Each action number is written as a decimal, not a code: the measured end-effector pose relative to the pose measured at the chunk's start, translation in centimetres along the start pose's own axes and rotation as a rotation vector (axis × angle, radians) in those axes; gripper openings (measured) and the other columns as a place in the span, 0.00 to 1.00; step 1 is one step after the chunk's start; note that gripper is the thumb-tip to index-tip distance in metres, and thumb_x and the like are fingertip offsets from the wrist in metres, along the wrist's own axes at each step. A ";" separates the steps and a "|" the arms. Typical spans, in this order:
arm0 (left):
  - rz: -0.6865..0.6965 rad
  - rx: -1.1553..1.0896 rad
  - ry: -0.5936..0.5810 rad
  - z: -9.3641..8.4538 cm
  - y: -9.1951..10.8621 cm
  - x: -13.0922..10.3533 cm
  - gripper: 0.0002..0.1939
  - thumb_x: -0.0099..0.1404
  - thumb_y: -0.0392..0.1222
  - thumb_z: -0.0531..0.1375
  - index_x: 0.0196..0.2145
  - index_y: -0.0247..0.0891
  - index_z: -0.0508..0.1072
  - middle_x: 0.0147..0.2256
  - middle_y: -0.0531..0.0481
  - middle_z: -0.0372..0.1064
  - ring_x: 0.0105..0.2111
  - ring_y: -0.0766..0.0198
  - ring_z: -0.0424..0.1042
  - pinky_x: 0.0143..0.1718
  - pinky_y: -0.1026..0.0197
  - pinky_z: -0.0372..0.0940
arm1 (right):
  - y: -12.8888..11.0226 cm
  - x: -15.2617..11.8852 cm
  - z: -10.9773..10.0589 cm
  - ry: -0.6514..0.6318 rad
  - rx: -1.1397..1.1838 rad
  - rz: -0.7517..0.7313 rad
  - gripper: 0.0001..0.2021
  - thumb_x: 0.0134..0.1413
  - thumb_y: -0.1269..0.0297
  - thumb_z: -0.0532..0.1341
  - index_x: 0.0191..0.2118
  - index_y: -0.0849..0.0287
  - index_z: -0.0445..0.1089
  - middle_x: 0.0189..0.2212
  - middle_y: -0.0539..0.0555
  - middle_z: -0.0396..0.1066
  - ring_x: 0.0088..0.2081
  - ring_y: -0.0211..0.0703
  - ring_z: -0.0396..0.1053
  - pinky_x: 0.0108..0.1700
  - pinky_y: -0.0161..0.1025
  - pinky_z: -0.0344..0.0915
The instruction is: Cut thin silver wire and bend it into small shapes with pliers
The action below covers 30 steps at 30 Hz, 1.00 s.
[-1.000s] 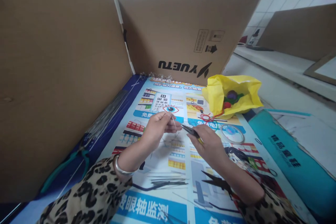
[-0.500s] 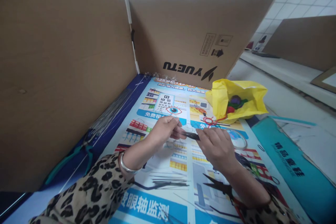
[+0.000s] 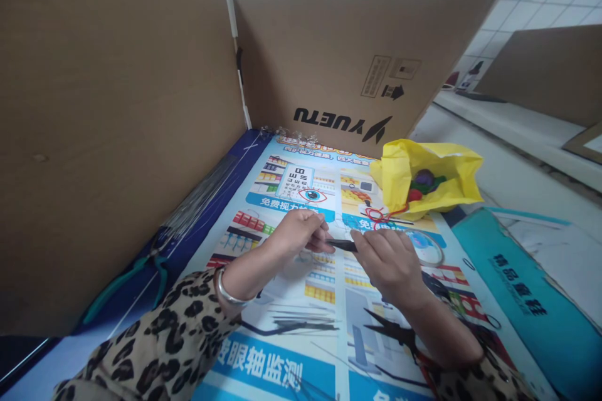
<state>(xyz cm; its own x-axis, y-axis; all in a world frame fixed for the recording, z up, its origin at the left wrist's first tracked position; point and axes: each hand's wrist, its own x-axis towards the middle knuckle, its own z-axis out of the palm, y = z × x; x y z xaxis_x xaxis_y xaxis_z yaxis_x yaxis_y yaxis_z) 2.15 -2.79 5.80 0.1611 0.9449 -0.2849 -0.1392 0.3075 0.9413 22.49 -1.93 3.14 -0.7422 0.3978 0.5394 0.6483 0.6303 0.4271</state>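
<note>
My right hand [image 3: 388,260] is closed around a dark narrow-nosed tool, seemingly pliers [image 3: 342,244]; its handles are hidden in my palm. The tapered nose points left and meets the fingertips of my left hand [image 3: 303,232]. Those fingers are pinched together, and whatever sits between them is too small to make out. Below the hands, a bundle of thin cut wires [image 3: 303,319] lies on the printed sheet [image 3: 324,351]. Black-bladed scissors [image 3: 395,330] rest partly under my right forearm.
Teal-handled pliers [image 3: 126,282] and long straight wires [image 3: 200,200] lie at the left. A yellow bag [image 3: 399,169] holds coloured balls of yarn, with red cord [image 3: 376,216] beside it. Cardboard walls [image 3: 320,44] stand behind and left. A teal box lid [image 3: 501,269] is at right.
The dark tool has turned slightly in my right hand, its nose sitting a touch flatter. Both hands stay nearly in place; the view has shifted a little.
</note>
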 end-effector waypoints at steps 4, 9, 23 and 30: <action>0.001 0.007 -0.016 0.0 -0.1 0.0 0.13 0.64 0.43 0.50 0.26 0.33 0.66 0.19 0.54 0.64 0.19 0.68 0.72 0.20 0.70 0.60 | 0.0 -0.2 0.2 0.027 -0.052 -0.010 0.11 0.54 0.69 0.56 0.44 0.56 0.67 0.32 0.53 0.70 0.35 0.43 0.61 0.39 0.43 0.52; -0.010 0.012 -0.016 0.0 0.0 0.0 0.13 0.64 0.41 0.48 0.26 0.33 0.65 0.19 0.55 0.63 0.19 0.68 0.72 0.20 0.69 0.60 | 0.0 -0.2 0.6 0.129 -0.050 -0.013 0.12 0.50 0.69 0.59 0.43 0.60 0.67 0.30 0.53 0.69 0.34 0.43 0.61 0.38 0.43 0.53; 0.077 0.130 -0.041 -0.1 0.1 0.3 0.11 0.62 0.40 0.50 0.25 0.33 0.66 0.19 0.54 0.65 0.18 0.69 0.71 0.21 0.69 0.60 | 0.0 0.4 0.2 -0.033 0.150 0.029 0.09 0.54 0.67 0.56 0.39 0.63 0.69 0.28 0.55 0.69 0.33 0.42 0.62 0.37 0.40 0.55; 0.191 0.291 -0.126 -0.5 0.2 0.3 0.11 0.62 0.40 0.50 0.26 0.33 0.66 0.22 0.54 0.65 0.20 0.71 0.70 0.24 0.69 0.62 | -0.2 1.0 -1.1 -0.338 0.339 0.193 0.10 0.56 0.61 0.54 0.35 0.58 0.70 0.28 0.52 0.71 0.32 0.40 0.68 0.32 0.35 0.59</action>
<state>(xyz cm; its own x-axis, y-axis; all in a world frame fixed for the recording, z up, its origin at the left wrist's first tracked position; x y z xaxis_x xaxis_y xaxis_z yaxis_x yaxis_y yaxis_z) 1.67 -2.36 5.84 0.2806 0.9554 -0.0918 0.1028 0.0652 0.9926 21.81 -2.37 4.41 -0.6639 0.6863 0.2970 0.7292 0.6822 0.0534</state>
